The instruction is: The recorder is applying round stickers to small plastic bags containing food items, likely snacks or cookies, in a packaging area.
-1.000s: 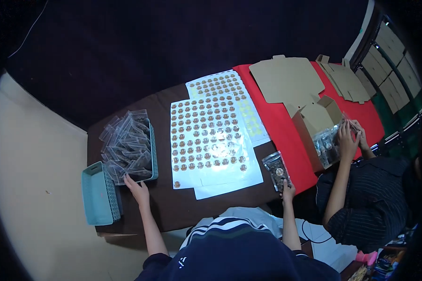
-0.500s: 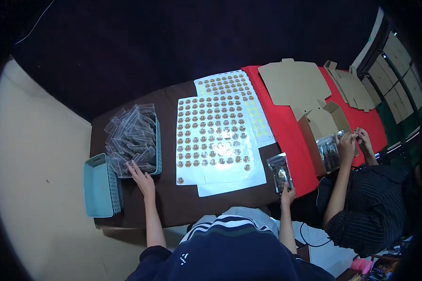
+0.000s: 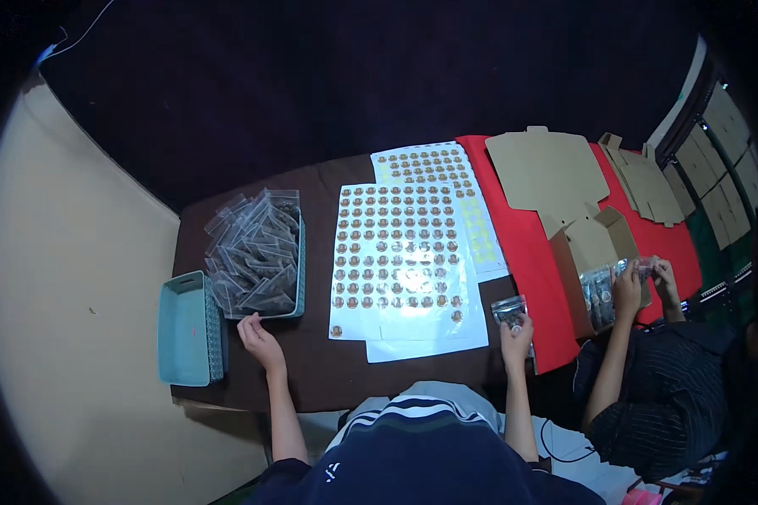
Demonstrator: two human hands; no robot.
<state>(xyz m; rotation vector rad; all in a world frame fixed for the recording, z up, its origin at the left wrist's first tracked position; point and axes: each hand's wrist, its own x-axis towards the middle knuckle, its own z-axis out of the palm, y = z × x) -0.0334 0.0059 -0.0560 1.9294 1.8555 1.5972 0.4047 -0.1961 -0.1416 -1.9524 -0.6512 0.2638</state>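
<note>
My left hand (image 3: 262, 340) is at the near edge of a teal basket (image 3: 300, 268) heaped with clear zip bags (image 3: 261, 252) of dark contents. Its fingers are drawn together beside the lowest bags, and whatever they may pinch is hidden. At the right side of the brown table, my right hand (image 3: 516, 338) grips a clear zip bag (image 3: 506, 308) with dark contents. A round sticker shows near the fingertips. Between my hands lie white sheets (image 3: 400, 324) with rows of round brownish stickers (image 3: 382, 247); several spots in the lower rows are bare.
A shallow teal basket (image 3: 181, 337) stands at the table's left edge. On the red cloth (image 3: 522, 286), a co-worker's hands (image 3: 627, 295) handle bags in an open cardboard box (image 3: 571, 282). Flattened cardboard (image 3: 648, 181) lies behind. The co-worker sits close at my right.
My left hand has drawn back from the bags to the basket's near edge, its fingers closing. My right hand has moved up over its bag, which now shows less. The view has shifted slightly.
</note>
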